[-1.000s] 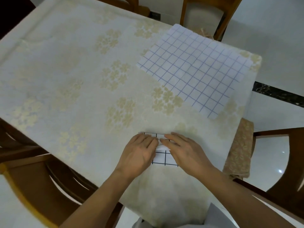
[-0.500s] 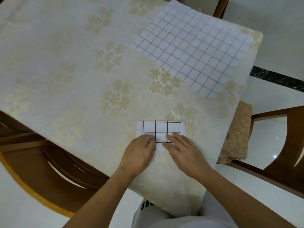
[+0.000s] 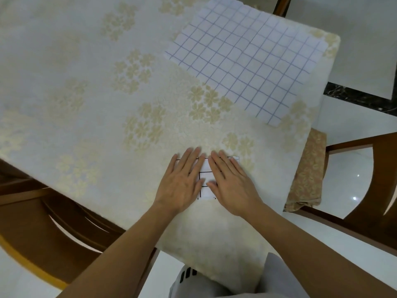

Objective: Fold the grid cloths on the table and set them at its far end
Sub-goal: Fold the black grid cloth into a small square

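Note:
A small folded white cloth with black grid lines (image 3: pixel 205 186) lies near the table's front edge. My left hand (image 3: pixel 182 183) and my right hand (image 3: pixel 231 184) press flat on it side by side, fingers straight, covering most of it. A larger white cloth with purple grid lines (image 3: pixel 247 54) lies spread flat at the table's far right corner.
The table (image 3: pixel 86 82) wears a cream cloth with a gold flower pattern. Wooden chairs stand at the left (image 3: pixel 43 229) and right (image 3: pixel 365 190), and a patterned cloth corner (image 3: pixel 307 175) hangs off the right edge. White floor tiles lie beyond.
Both hands slid forward over the small folded cloth and now lie flat on top of it; half a second ago only the fingertips touched its near edge.

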{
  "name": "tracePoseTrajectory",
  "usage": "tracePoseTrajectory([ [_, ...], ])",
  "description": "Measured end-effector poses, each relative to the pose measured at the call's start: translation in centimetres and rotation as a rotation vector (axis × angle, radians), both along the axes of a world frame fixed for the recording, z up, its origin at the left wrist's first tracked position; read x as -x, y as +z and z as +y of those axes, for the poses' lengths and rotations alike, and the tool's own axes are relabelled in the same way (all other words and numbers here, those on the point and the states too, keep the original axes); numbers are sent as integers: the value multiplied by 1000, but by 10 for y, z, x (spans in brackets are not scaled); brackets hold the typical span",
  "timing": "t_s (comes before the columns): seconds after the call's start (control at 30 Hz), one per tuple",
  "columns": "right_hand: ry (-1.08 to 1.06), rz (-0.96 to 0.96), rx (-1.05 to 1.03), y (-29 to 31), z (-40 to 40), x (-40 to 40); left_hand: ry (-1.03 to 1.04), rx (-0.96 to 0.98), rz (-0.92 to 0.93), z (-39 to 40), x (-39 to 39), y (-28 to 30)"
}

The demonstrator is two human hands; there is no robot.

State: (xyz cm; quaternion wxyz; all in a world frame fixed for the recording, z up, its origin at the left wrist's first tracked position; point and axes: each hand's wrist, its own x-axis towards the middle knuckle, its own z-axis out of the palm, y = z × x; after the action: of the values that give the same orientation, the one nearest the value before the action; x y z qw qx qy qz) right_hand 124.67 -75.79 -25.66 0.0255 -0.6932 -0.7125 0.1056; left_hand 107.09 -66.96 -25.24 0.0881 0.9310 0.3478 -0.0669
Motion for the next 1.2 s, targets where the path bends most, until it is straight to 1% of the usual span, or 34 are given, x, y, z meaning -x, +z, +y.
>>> tracePoseTrajectory([
  [0.1,-18,-12,44,-9,2,-5,2,17,50,0,-2,-11],
  [0.3,-23,-49,25,-15,-9,-17,21,23,19,-1,6,-19],
  [0.47,-16,-62,63,-14,-16,-25,14,27,20,0,29,-15],
  [0.63,-46,-21,0,-10,-5,-10,33,21,-35,-3,22,-10],
  [0.8,-47,-26,29,-16,1,4,36,32,16,-4,18,-20],
  [0.93,-59,-14,5,-18,-7,6,22,22,1,-5,25,-19],
  [1.2,-71,-5,-18,-19,-17,5,68,22,-24,-10,33,-20],
])
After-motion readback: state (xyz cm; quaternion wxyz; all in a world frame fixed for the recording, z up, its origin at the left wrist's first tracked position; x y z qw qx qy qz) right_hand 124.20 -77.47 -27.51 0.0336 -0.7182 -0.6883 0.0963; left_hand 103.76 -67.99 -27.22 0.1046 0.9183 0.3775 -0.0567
